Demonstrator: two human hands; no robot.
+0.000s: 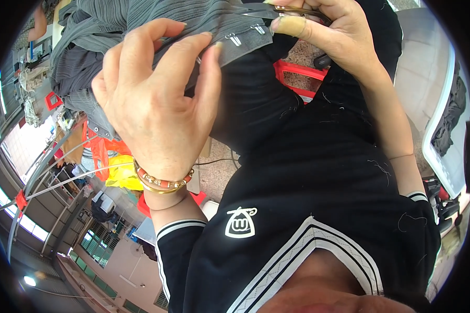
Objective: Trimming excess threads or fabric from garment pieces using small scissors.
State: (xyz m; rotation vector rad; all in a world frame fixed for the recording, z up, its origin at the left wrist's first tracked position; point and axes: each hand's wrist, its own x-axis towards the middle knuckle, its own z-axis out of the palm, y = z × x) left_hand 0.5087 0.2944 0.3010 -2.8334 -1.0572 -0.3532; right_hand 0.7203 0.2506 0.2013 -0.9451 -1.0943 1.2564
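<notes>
A grey pleated garment (156,15) lies across my lap at the top of the view. Along its flat band run white metal hooks (235,39), and a small pale bit shows by my left fingers. My left hand (151,99), with bracelets at the wrist, has thumb and forefinger closed at the band's edge; the other fingers curl above the cloth. My right hand (339,36) is closed around scissors (263,11), whose blades point left over the band. Yellowish tape (290,26) wraps its thumb, which is beside the band's right end.
A red plastic stool (303,78) shows below, between my black-clad legs. To the right stands a white bin (436,125) with dark cloth in it. On the left are a yellow bag (122,173), red bags and thin metal rods (70,182).
</notes>
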